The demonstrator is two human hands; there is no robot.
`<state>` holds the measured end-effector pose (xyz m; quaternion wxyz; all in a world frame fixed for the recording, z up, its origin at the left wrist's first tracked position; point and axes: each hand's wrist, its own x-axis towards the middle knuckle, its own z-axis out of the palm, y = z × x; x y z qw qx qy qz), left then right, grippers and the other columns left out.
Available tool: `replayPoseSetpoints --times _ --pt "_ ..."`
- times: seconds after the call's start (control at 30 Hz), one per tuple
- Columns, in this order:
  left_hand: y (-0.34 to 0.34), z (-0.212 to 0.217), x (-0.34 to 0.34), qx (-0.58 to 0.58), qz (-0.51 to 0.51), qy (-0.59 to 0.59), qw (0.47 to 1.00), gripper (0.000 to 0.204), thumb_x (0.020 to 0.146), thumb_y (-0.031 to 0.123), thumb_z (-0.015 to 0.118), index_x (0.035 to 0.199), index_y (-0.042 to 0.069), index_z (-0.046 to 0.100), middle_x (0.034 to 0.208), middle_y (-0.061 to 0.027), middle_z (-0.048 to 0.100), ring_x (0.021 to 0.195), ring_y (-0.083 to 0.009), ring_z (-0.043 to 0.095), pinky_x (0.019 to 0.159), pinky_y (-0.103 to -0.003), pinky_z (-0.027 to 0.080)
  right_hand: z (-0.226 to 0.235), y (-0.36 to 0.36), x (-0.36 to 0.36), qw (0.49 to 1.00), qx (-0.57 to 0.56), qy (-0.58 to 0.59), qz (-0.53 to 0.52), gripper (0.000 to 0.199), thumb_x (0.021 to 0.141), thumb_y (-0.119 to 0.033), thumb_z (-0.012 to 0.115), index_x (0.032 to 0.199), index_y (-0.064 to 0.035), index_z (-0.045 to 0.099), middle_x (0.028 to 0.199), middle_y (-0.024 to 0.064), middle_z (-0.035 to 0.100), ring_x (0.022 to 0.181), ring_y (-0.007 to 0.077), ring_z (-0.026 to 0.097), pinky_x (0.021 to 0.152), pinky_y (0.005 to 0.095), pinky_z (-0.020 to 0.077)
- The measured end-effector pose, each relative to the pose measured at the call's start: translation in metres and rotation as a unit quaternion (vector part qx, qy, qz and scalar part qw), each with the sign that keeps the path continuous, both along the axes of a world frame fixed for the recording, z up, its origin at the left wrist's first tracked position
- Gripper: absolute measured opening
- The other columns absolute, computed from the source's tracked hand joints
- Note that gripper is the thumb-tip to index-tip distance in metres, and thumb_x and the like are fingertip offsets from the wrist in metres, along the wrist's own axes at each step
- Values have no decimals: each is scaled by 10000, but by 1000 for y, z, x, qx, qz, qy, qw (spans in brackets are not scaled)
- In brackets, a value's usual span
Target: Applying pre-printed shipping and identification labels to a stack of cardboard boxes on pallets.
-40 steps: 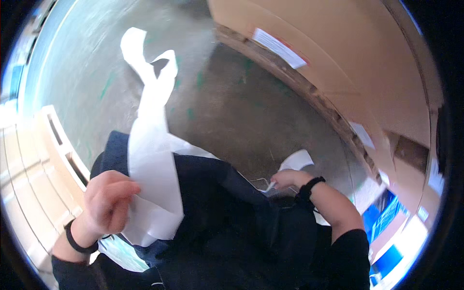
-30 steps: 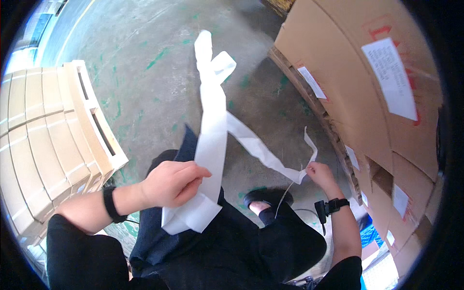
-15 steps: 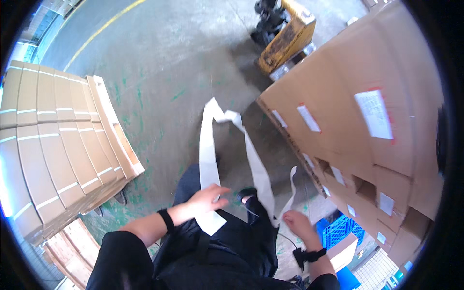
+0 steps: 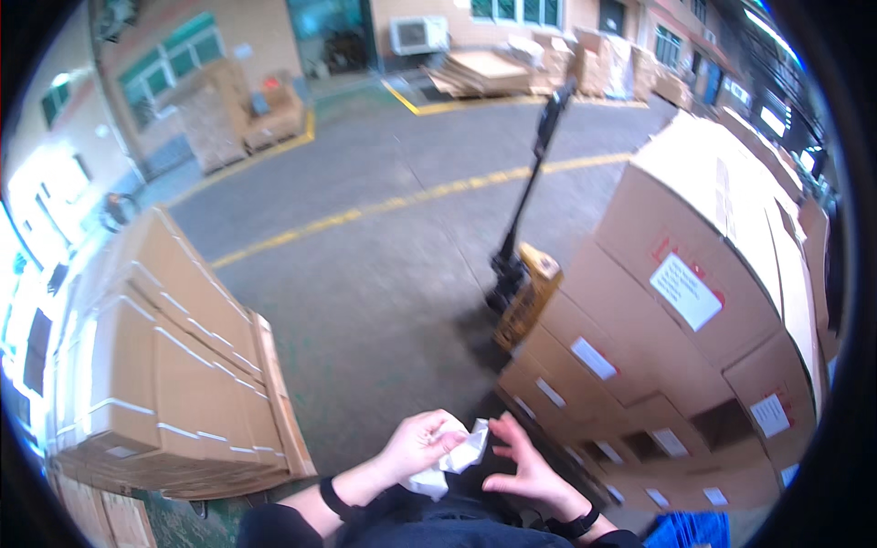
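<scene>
A long white paper strip (image 4: 469,449) is bunched into folds in front of my body, with one end hanging below my fingers. My left hand (image 4: 422,446) is closed around the bunched part, its thumb on top. Just to the right, my right hand (image 4: 528,466) has its fingers spread, the fingertips close to the strip's right edge. Whether they touch the strip I cannot tell. Dark bands circle both wrists.
On the right stands a tall stack of labelled cartons (image 4: 630,356), a yellow pallet jack (image 4: 525,297) behind it. Strapped cardboard bundles (image 4: 174,365) rest on a wooden pallet at left. A blue crate (image 4: 690,530) sits low right. Flattened cardboard (image 4: 480,73) lies by the far wall.
The strip hung in a long loop between my hands; now it is gathered in my left hand. My right hand has let go and opened. The view has tilted up toward the far wall.
</scene>
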<state>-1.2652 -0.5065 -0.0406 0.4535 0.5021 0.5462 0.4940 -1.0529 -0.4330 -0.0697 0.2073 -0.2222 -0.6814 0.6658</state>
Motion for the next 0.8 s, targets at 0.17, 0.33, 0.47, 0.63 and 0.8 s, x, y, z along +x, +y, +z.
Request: replayPoseSetpoints --times 0.17,0.33,0.47,0.63,0.8 --pt "-10 41 22 5 35 -200 979 153 882 220 560 846 73 536 796 28 533 697 -34 472 631 -200 401 -33 -4 -51 928 -3 44 370 598 773 -197 687 1257 -23 382 1226 106 459 1143 210 435 954 331 369" --pt "-22 74 27 158 133 2 978 129 862 163 545 857 39 508 914 -65 560 679 -76 499 668 -224 428 -12 9 -33 888 -241 -52 388 405 888 -147 531 1245 -35 375 1132 76 522 1067 172 525 876 295 458" --pt "-23 78 46 140 156 -68 975 230 848 79 534 1034 13 416 956 -132 571 686 -102 526 681 -251 459 7 18 -28 883 -258 63 387 660 798 -136 639 1319 -117 234 1240 50 408 1121 209 461 864 373 454" --pt "-1 81 67 246 159 243 925 177 889 144 518 1017 43 449 934 -102 553 798 -167 527 711 -294 442 -17 13 -41 847 -398 156 316 842 719 -178 727 1367 -174 189 1224 17 434 1080 184 481 796 370 473" --pt "-1 86 66 274 82 387 877 185 898 215 485 925 35 523 874 -98 529 853 -257 508 770 -334 410 0 20 -35 881 -342 198 261 380 804 -39 617 1154 -50 473 1035 46 573 956 153 565 791 291 467"
